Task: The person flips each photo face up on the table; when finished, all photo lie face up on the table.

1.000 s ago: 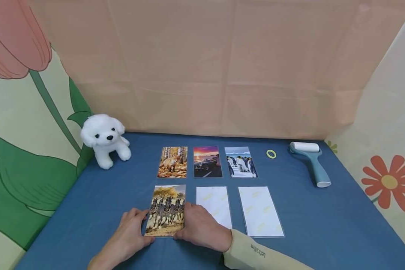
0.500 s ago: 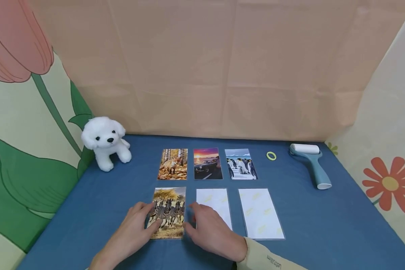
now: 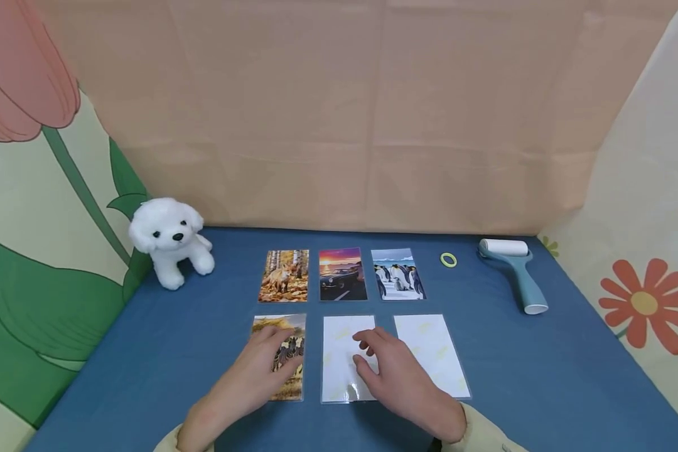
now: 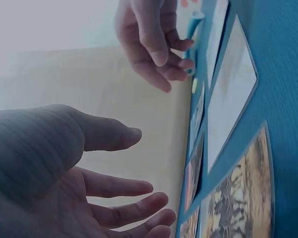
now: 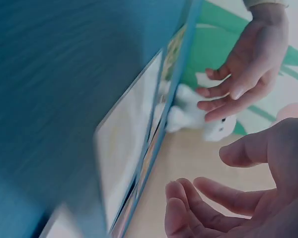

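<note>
My left hand [image 3: 254,370] hovers over a zebra photo [image 3: 292,386], fingers loosely spread and gripping nothing. The photo lies flat in a clear sleeve, partly hidden by that hand. My right hand [image 3: 401,380] hangs above a middle white card [image 3: 339,358] with faint yellow marks, its fingers half bent around empty air. To the right lies another white card [image 3: 432,351], one corner behind the right hand. From the left wrist view, both hands stand off the blue cloth, the zebra photo [image 4: 238,203] beneath. In the right wrist view, the white card [image 5: 126,139] sits apart from the fingers.
Behind lie a fox photo [image 3: 284,276], a car photo [image 3: 342,274] and a penguin photo [image 3: 398,274] in a row. A yellow-green tape ring [image 3: 448,260] and a teal-handled lint roller [image 3: 516,276] are at right. A white plush dog [image 3: 169,242] sits at back left.
Both hands have come off the zebra photo's edges. My right hand has moved right, over the middle white card; the left has shifted right and up over the photo.
</note>
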